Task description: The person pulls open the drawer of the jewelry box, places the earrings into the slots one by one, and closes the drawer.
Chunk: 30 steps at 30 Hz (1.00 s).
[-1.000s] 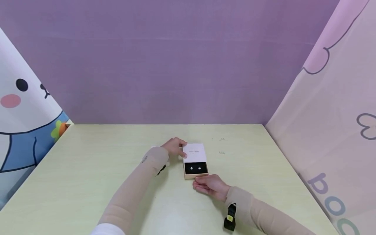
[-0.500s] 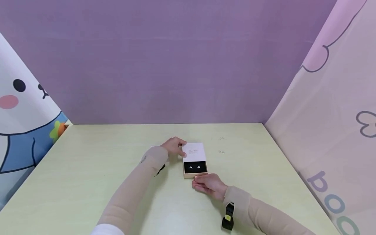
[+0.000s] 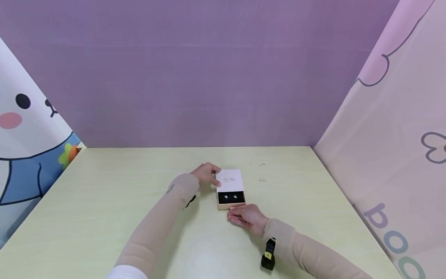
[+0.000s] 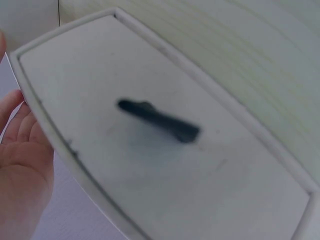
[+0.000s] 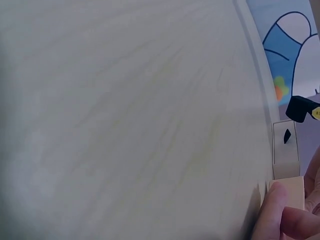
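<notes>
A small drawer-style jewellery box lies on the table, its white printed sleeve partly covering a tan drawer. On the drawer's black insert sit two silvery, star-like earrings. My left hand grips the sleeve's left side between thumb and fingers. At the drawer's front, my right hand presses with fingertips, fingers fairly straight. In the right wrist view a finger touches the tan front.
A white shallow tray or lid with a dark, blurred bar fills the left wrist view. Tiny jewellery-like pieces lie right of the box. A purple backdrop stands behind the table, with printed cloth at the right.
The drawer has slid slightly farther into the sleeve, and my right hand has moved a little away from me with it. My left hand keeps its hold on the sleeve.
</notes>
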Motion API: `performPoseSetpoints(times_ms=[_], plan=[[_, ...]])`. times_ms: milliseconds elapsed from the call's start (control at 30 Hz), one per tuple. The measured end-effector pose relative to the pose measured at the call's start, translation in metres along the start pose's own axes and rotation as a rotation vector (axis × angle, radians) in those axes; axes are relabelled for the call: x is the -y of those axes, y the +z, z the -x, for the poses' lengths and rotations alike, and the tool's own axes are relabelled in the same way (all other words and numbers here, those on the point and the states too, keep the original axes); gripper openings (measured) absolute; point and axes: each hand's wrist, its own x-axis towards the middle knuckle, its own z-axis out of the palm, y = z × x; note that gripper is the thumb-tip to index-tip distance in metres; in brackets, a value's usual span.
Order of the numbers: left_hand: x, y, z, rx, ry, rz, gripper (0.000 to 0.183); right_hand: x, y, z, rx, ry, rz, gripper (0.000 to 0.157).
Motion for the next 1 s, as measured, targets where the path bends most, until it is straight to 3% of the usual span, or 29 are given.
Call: performPoseSetpoints(times_ms=[1000], plan=[[0.000, 0.000, 0.003, 0.003, 0.035, -0.008, 0.069, 0.008, 0.005, -0.015, -0.050, -0.015, 0.000, 0.024]])
